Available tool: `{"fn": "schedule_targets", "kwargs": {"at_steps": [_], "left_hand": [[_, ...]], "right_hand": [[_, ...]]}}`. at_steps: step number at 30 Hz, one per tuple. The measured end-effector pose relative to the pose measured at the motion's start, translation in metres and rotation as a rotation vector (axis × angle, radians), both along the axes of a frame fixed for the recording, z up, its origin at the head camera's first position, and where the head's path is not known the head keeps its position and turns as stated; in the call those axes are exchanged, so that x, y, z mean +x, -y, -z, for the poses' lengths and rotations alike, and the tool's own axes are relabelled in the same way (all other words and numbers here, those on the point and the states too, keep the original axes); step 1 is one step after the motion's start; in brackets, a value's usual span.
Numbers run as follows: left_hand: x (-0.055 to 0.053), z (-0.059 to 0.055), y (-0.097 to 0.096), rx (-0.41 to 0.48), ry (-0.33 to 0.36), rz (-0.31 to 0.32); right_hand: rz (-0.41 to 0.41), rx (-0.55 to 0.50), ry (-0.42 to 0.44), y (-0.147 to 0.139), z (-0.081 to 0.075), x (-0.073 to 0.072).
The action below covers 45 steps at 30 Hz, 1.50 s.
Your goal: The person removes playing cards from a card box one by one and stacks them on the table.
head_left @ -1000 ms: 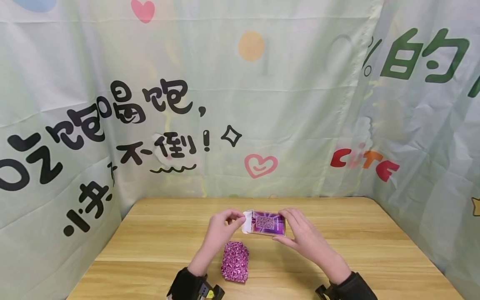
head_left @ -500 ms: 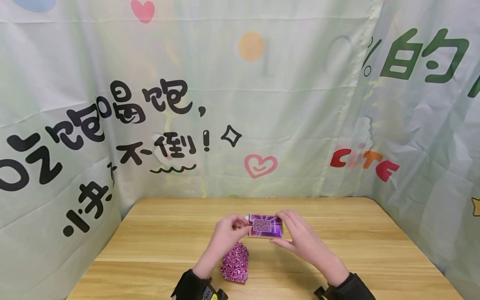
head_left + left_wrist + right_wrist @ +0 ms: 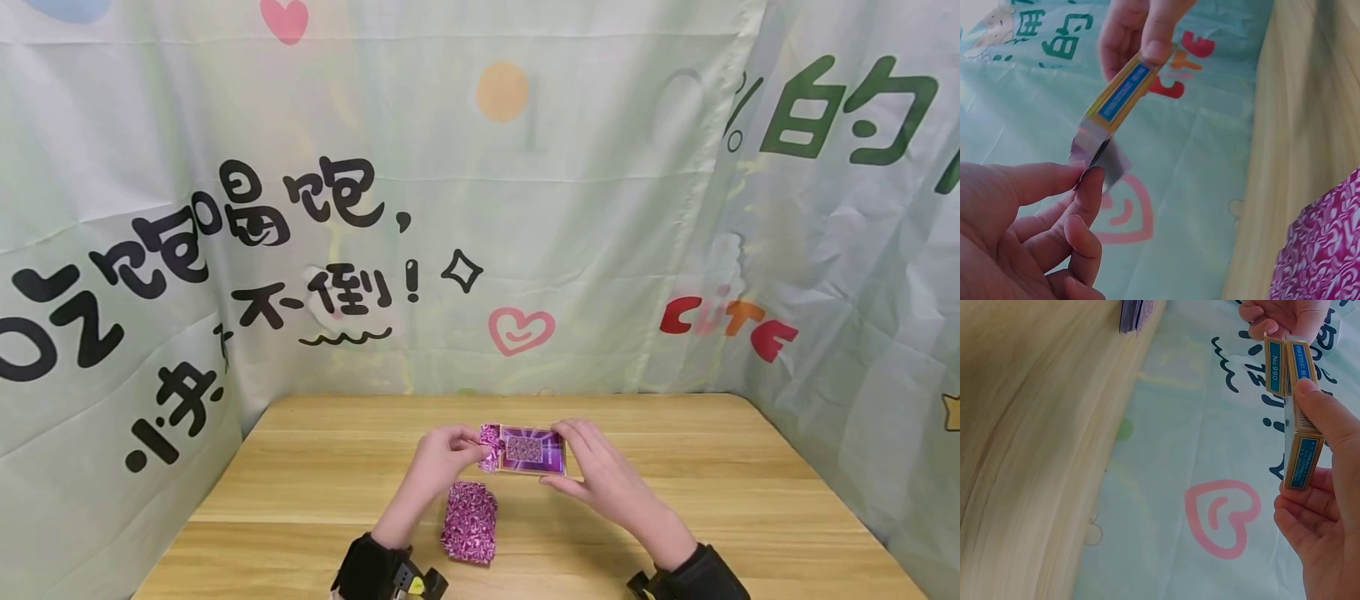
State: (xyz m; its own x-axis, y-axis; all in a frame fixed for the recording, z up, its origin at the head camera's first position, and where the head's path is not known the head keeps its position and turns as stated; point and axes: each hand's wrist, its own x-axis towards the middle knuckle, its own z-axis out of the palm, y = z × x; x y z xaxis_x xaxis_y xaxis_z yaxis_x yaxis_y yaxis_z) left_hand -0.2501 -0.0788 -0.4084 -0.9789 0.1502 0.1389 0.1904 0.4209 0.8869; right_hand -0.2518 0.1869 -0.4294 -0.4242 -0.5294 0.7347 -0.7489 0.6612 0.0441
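Box [image 3: 532, 451] braced at one end.
Right hand [image 3: 600, 475] grips it, presumably for steadiness; left hand [image 3: 442, 457] pinches the flap [image 3: 488, 437]; deck [image 3: 470, 523] lies nearby.

The card box [image 3: 531, 450] looks like thin printed paperboard, smooth and lightly glossy, with gold-toned edging. A flap [image 3: 1117, 167] at its end shows a paler, plainer paper face — smooth, with a soft sheen. The card stack [image 3: 470, 523] appears to be smooth printed paper; whether it is plastic-coated cannot be told. The bench [image 3: 300, 475] has a wood-grain surface, smooth and satin. Behind it, the backdrop [image 3: 615, 250] is thin printed cloth, creased and faintly shiny — almost silky in its folds. The black sleeve [image 3: 697, 575] looks like matt cloth; the small wrist device [image 3: 433, 585], hard plastic.
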Motion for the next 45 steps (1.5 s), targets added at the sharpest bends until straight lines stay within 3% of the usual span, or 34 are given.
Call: {"fn": "schedule_targets", "kwargs": {"at_steps": [15, 22, 24, 26, 29, 33, 36, 39, 45], "left_hand": [[-0.003, -0.011, 0.020, 0.140, -0.016, -0.111], [-0.004, -0.014, 0.022, 0.188, -0.064, -0.268], [-0.005, -0.014, 0.023, 0.194, -0.059, -0.282], [-0.006, -0.012, 0.024, 0.181, -0.028, -0.259], [-0.009, -0.004, 0.025, 0.109, 0.027, -0.172], [-0.015, 0.015, 0.027, -0.021, 0.096, -0.010], [-0.019, 0.029, 0.026, -0.125, 0.112, 0.071], [-0.020, 0.041, 0.022, -0.192, 0.129, 0.091], [-0.019, 0.060, 0.016, -0.240, 0.142, 0.052]], "right_hand": [[0.008, -0.022, -0.016, -0.004, -0.005, 0.001], [0.015, -0.019, -0.014, -0.004, -0.005, 0.001], [0.016, -0.020, -0.016, -0.004, -0.006, 0.000], [0.017, -0.022, -0.017, -0.005, -0.006, -0.001], [0.022, -0.022, -0.022, -0.006, -0.006, -0.001], [0.026, -0.020, -0.020, -0.007, -0.005, -0.001], [0.028, -0.017, -0.018, -0.007, -0.005, -0.001], [0.030, -0.015, -0.017, -0.008, -0.004, -0.002], [0.025, -0.018, -0.023, -0.008, -0.004, -0.003]]}}
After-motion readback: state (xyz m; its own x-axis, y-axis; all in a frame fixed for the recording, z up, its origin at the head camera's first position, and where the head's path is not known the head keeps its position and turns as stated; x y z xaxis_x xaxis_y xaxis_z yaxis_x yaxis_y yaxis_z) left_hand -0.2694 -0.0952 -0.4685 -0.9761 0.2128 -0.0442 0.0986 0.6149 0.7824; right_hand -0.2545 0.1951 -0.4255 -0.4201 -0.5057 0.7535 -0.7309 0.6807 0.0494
